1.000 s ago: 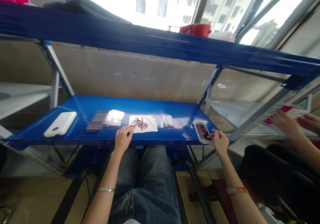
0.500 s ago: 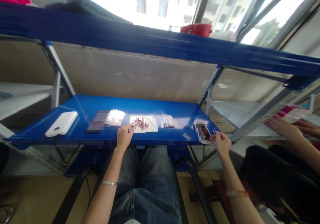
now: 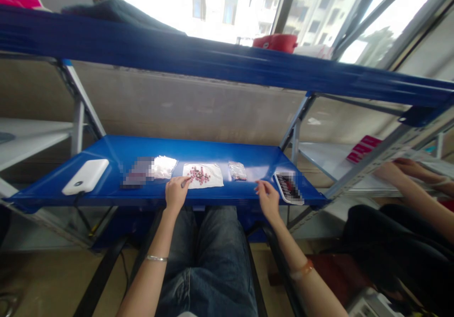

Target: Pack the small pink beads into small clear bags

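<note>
At the left edge of a white cloth or paper sheet, my left hand is closed in a pinch. A small dark bit shows at its fingertips, too small to name. Several small reddish beads lie loose on the sheet. My right hand hovers over the shelf's front edge with thumb and fingers drawn together; what they hold, if anything, is too small to see. It is between a small clear bag and a phone-like device, partly blurred out, touching neither.
On the blue shelf lie a white power bank with a cable, a blurred-out packet and a bag of white pieces. A blue beam crosses above. Another person's hands are at right, near a pink packet.
My right hand has moved left, away from the phone-like device. My left hand stays by the sheet. At right, the other person's hand has come off the pink packet.
</note>
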`<action>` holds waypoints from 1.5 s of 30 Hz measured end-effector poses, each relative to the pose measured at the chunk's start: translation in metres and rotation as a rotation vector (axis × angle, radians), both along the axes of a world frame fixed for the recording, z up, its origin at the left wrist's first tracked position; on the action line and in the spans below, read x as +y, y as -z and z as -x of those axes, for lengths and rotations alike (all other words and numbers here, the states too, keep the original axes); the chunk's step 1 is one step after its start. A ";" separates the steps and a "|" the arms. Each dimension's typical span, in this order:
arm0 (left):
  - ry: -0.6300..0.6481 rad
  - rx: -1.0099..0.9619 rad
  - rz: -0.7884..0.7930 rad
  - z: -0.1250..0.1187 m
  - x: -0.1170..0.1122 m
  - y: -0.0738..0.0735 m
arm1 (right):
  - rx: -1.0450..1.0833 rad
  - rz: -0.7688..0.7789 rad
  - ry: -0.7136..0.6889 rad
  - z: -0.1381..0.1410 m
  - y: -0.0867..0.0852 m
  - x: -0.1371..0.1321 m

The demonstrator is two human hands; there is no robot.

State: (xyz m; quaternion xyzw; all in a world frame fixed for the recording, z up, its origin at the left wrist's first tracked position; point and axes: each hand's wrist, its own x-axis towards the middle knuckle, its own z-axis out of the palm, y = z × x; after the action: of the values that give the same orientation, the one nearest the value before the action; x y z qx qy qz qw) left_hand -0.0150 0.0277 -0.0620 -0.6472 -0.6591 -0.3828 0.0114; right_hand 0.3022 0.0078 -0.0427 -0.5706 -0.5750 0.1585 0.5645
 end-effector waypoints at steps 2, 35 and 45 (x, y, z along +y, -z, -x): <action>-0.011 -0.005 0.012 0.000 0.001 0.001 | -0.117 0.020 -0.215 0.042 0.003 0.006; -0.103 -0.087 -0.253 0.023 -0.003 -0.029 | 0.261 0.236 -0.604 0.174 -0.015 0.032; 0.143 0.024 -0.207 -0.034 -0.036 -0.034 | 0.378 0.339 -0.692 0.134 -0.050 0.043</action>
State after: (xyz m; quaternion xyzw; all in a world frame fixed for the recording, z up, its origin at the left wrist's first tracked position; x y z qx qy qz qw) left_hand 0.0186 -0.0081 -0.0280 -0.6925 -0.5682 -0.4406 0.0588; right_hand 0.1684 0.0513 0.0071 -0.3897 -0.5848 0.5326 0.4716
